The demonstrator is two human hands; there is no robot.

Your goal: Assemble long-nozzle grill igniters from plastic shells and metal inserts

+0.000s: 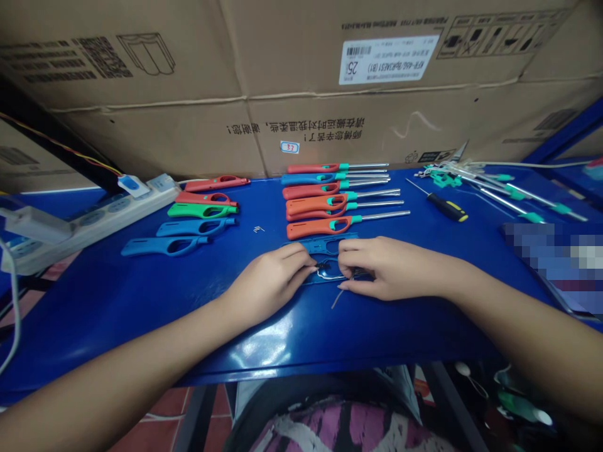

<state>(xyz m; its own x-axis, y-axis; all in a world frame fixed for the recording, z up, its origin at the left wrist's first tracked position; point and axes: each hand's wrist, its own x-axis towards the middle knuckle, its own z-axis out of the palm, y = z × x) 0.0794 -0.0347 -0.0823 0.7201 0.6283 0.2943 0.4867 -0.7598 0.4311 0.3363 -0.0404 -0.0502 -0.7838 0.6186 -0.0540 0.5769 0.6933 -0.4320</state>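
In the head view, my left hand [277, 276] pinches a small black part [323, 266] with thumb and forefinger at the near half of a blue lighter shell [311, 280]. A thin white wire [328, 276] runs from that part to the right. My right hand [384, 269] is closed at the shell's right end, its fingertips pinching a thin dark wire [336, 300] whose free end points down toward me. Just beyond both hands lies the other blue shell half [313, 244], open side up. My fingers hide much of the near half.
Orange, red and blue lighters with metal rods [325, 227] lie in a column beyond my hands. Coloured empty-looking handles [164, 246] sit left, beside a power strip [108, 210]. Small screws [258, 229], a screwdriver [445, 206] and loose metal rods [504, 198] lie around. Cardboard [188, 125] closes the back.
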